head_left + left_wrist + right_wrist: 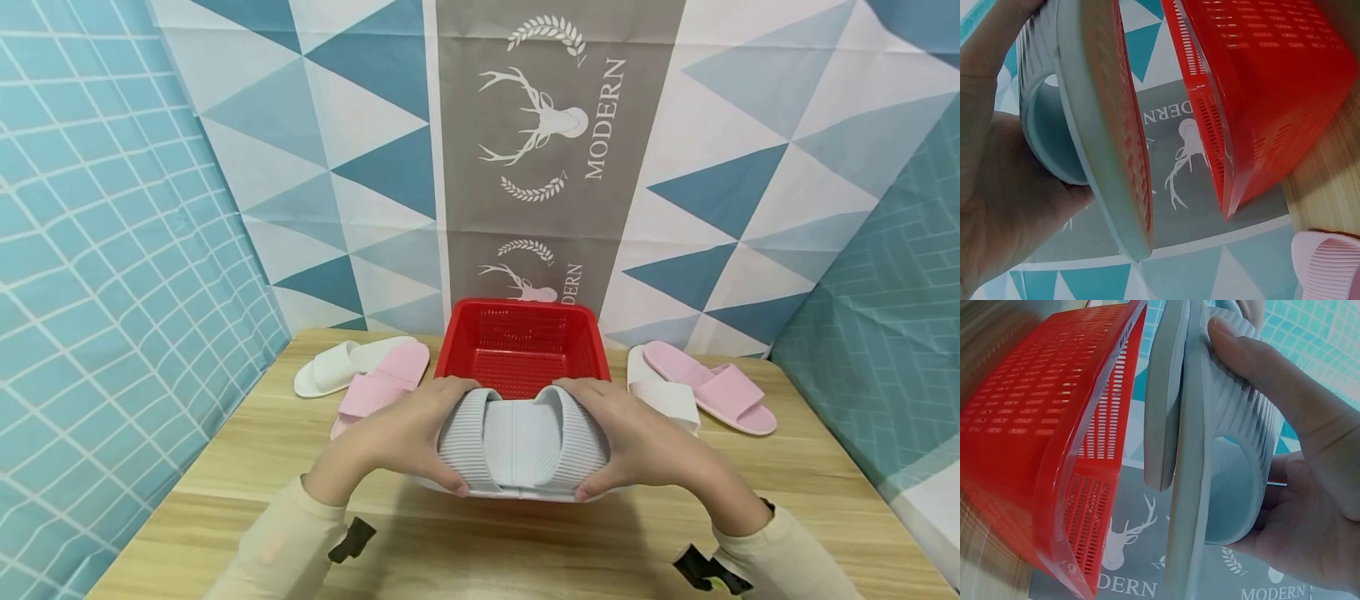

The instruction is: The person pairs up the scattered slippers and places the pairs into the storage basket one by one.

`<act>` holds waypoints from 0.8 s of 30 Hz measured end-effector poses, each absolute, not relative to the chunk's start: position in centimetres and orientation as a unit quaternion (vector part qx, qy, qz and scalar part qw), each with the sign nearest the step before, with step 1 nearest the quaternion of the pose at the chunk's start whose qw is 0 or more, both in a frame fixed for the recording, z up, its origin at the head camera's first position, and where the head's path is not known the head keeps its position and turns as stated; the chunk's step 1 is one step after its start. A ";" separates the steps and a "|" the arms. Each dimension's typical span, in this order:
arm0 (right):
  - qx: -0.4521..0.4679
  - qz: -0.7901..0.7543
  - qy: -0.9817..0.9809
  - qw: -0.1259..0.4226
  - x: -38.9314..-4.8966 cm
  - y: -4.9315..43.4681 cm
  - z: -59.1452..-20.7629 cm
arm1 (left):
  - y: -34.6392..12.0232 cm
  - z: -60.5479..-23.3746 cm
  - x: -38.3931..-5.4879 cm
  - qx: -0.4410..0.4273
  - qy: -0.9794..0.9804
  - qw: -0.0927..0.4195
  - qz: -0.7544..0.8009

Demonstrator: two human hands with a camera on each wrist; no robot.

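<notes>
Two light grey slippers with ribbed straps are held up side by side, over the wooden table in front of the red basket point(447, 358). My left hand point(405, 429) grips the left slipper point(465, 437) by its strap, thumb at the near side and fingers over the top. The right slipper point(583, 442) is gripped the same way by my right hand point(645, 435). In the right wrist view, the two soles stand edge-on beside the basket point(1029, 394), one behind the other. The left wrist view shows the textured underside of a slipper sole point(1129, 125) facing the basket rim.
On the table point(480, 558), a white slipper point(330, 367) and a pink slipper point(390, 379) lie left of the basket. Another white slipper point(667, 400) and pink slipper point(731, 392) lie overlapping at the right. A patterned cloth wall point(375, 183) rises behind.
</notes>
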State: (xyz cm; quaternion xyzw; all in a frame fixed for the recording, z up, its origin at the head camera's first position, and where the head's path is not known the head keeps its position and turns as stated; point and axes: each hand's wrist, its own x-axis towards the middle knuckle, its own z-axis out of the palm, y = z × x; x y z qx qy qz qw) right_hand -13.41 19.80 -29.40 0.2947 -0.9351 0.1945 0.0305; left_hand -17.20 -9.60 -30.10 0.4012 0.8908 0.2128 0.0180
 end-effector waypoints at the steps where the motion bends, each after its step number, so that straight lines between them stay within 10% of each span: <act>1: 0.295 0.195 -0.935 0.031 -13.4 19.7 -29.4 | -9.6 -30.1 -17.2 0.401 0.891 0.020 0.214; 24: 0.292 0.192 -0.936 0.053 -13.3 18.8 -29.3 | -8.7 -30.4 -17.3 0.393 0.894 0.018 0.214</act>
